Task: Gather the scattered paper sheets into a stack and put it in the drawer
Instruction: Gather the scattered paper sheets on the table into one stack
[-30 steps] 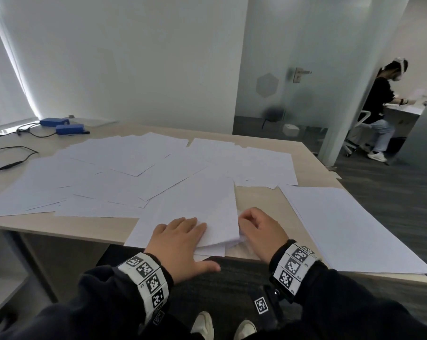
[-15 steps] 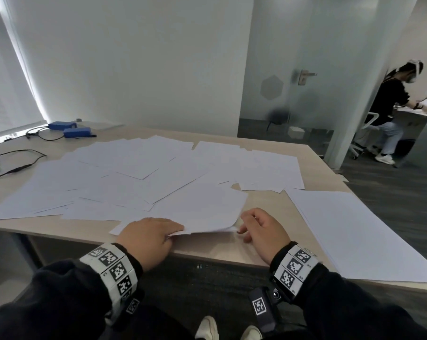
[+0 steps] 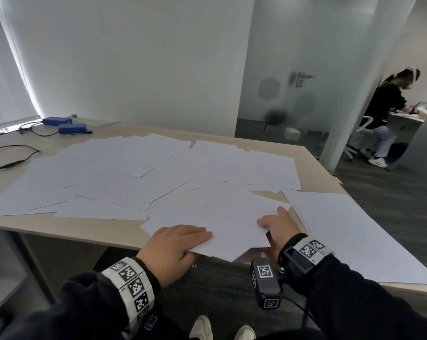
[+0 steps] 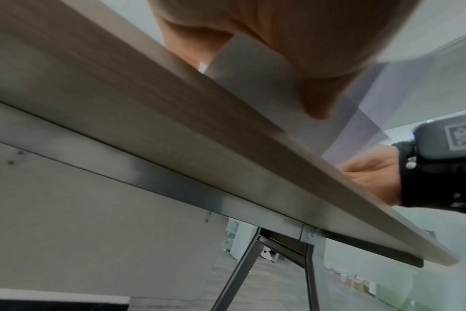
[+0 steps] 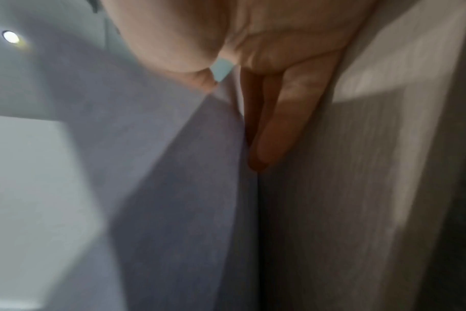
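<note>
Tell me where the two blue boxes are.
In the head view, the blue boxes sit at the table's far left corner, beside the black cables.

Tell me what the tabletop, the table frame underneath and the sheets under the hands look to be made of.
Tabletop: probably wood-grain laminate board, matte beige, with faint streaked grain and a thick straight edge.
Table frame: apparently metal, grey with dark angled legs, showing a dull sheen and screws.
Sheets: plain white paper, matte, thin enough to glow translucent where they overhang the edge.

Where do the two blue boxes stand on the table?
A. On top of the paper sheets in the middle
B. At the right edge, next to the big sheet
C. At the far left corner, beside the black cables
C: the blue boxes sit at the table's far left, with black cables beside them.
</note>
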The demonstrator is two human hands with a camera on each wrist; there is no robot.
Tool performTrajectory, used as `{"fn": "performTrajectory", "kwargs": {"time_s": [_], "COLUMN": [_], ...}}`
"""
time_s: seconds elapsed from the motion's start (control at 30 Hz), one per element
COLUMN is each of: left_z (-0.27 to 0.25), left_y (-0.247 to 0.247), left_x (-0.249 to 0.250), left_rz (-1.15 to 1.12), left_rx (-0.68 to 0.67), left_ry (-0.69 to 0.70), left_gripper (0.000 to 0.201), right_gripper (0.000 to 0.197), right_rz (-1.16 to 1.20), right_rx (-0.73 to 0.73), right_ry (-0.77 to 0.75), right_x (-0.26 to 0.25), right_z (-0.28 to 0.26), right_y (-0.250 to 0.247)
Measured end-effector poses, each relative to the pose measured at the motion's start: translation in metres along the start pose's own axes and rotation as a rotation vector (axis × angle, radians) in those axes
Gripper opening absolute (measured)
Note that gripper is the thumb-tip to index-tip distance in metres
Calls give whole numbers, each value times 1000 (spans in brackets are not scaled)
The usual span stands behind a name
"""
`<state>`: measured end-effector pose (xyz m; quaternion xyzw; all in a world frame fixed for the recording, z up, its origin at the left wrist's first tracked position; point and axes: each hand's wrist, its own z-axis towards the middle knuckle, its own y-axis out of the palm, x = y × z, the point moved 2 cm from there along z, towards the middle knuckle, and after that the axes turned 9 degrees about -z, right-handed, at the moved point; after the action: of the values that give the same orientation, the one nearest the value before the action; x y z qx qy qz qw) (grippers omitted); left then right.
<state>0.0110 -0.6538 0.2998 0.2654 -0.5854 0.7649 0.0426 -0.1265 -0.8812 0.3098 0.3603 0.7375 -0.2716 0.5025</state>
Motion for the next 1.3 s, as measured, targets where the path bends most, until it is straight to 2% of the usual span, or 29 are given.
{"fn": "performTrajectory", "kwargs": {"time_s": [0.07, 0.13, 0.23, 0.3, 0.37, 0.43, 0.53, 0.63, 0.67, 0.77, 0.83, 0.93, 1.0, 1.07, 1.2, 1.3], "left_z": [1, 4, 15, 24, 31, 33, 31, 30, 31, 34, 35, 35, 35, 36, 35, 35], "left_y": [-3, -10, -20, -23, -22, -19, -13, -11, -11, -9, -7, -6, -8, -8, -3, -3], "left_x": [0, -2, -13, -23, -29, -29, -23, -18, -18, -19, -18, -13, -9, -7, -11, -5], "left_rz": [-9, -86, -88, 3, 82, 118, 117, 115, 107, 103, 120, 124, 80, 22, 107, 122], "left_rx": [-70, -46, 8, -39, -87, -122, -122, -47, -38, -99, -131, -75, -20, 16, -6, -32], "left_ry": [-33, -97, -292, -431, -481, -462, -381, -319, -332, -397, -381, -328, -304, -307, -425, -390], "left_gripper": [79, 96, 98, 101, 113, 116, 102, 87, 87, 107, 111, 93, 83, 78, 87, 89], "right_gripper": [95, 95, 99, 107, 99, 84, 38, 44, 36, 14, 13, 16, 8, 7, 5, 11], "right_rz": [-129, -170, -221, -102, 132, 234, 153, -64, -83, -163, -212, -228, -249, -301, -397, -370], "right_rx": [29, 47, 50, 80, 85, 30, 20, 15, 1, -24, -33, -39, -56, -74, -112, -106], "right_ry": [-39, -67, -123, -118, -40, 94, 101, 87, 107, 132, 110, 100, 74, 50, -15, -24], "right_x": [-3, -5, -12, -8, 4, 8, 3, 0, -1, 1, -1, 0, -1, -3, -2, -2], "right_z": [-4, -7, -16, -11, 8, 15, 10, 5, 2, 3, -1, -5, -6, -7, -9, -15], "right_y": [1, 3, 7, 2, -7, -11, -14, -13, -12, -7, -5, -6, -5, -4, -2, -5]}}
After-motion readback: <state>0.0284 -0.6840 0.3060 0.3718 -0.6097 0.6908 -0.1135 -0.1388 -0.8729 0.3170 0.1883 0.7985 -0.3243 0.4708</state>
